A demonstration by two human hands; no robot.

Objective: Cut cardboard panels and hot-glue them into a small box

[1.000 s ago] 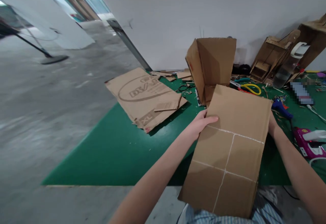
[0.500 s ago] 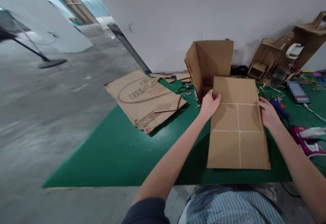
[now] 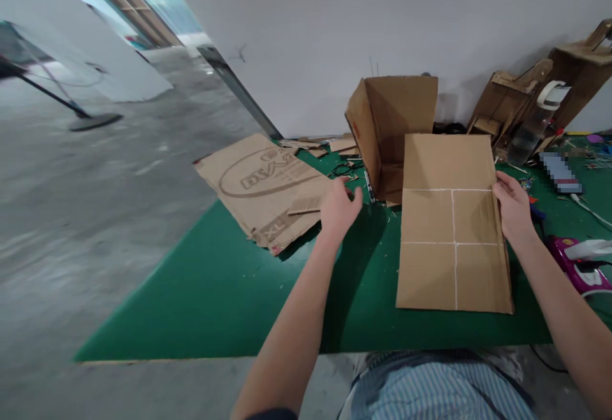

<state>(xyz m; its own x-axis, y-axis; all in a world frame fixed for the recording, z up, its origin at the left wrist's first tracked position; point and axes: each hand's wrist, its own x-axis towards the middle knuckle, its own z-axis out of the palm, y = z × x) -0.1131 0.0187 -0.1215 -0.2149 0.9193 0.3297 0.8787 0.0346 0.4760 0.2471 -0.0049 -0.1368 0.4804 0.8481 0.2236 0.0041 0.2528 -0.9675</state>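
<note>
A rectangular cardboard panel [image 3: 430, 216] with white lines drawn across it lies at the front right of the green table [image 3: 191, 305]. My right hand [image 3: 514, 206] grips its right edge. My left hand [image 3: 339, 210] is off the panel, fingers apart, over the right end of a printed cardboard sheet [image 3: 258, 184]. A small cardboard piece [image 3: 305, 204] rests on that sheet, partly hidden by my left hand. Behind the panel stands an open cardboard box form [image 3: 401, 114], with a marker [image 3: 369, 185] beside its left side.
Scissors [image 3: 347, 168] and cardboard scraps [image 3: 344, 144] lie near the white partition [image 3: 363, 25]. On the right are a bottle [image 3: 535, 120], cardboard structures [image 3: 507, 98], a phone [image 3: 560, 173], a blue tool [image 3: 537, 213] and a magenta power strip [image 3: 581, 267].
My left hand has let go of the panel's left edge and moved left to the printed sheet. The lined panel has shifted slightly right and up, with my right hand still on it.
</note>
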